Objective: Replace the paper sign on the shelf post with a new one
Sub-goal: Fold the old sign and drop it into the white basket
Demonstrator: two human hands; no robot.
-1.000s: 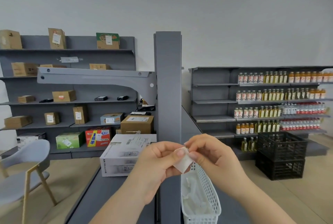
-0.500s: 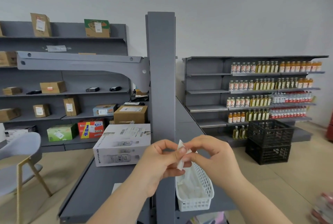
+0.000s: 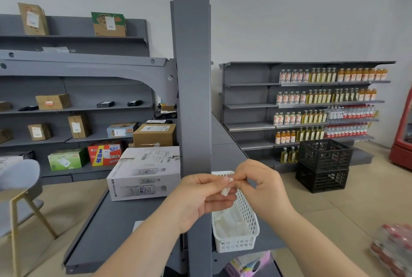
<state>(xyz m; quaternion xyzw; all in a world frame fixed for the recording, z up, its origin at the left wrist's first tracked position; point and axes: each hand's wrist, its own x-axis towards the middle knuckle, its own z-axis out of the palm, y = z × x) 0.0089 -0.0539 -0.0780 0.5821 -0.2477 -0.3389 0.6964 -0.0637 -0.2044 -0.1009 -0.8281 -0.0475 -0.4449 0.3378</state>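
Observation:
A tall grey shelf post (image 3: 191,80) rises straight ahead, its face bare. In front of its lower part, my left hand (image 3: 200,198) and my right hand (image 3: 260,187) pinch a small folded white paper piece (image 3: 226,188) between their fingertips. My left hand holds its lower part and my right hand grips its upper edge. Just below the hands a white plastic basket (image 3: 247,221) stands on the grey shelf, with white paper pieces inside.
A white carton of bottled water (image 3: 145,174) sits on the left shelf board (image 3: 111,227). Black crates (image 3: 323,165) stand on the floor at right, before shelves of bottles (image 3: 323,102). A grey chair (image 3: 20,187) is at the left edge.
The view has tilted down and drawn back slightly. The paper between my fingers has been folded or turned into a narrower piece; both hands stay in front of the post.

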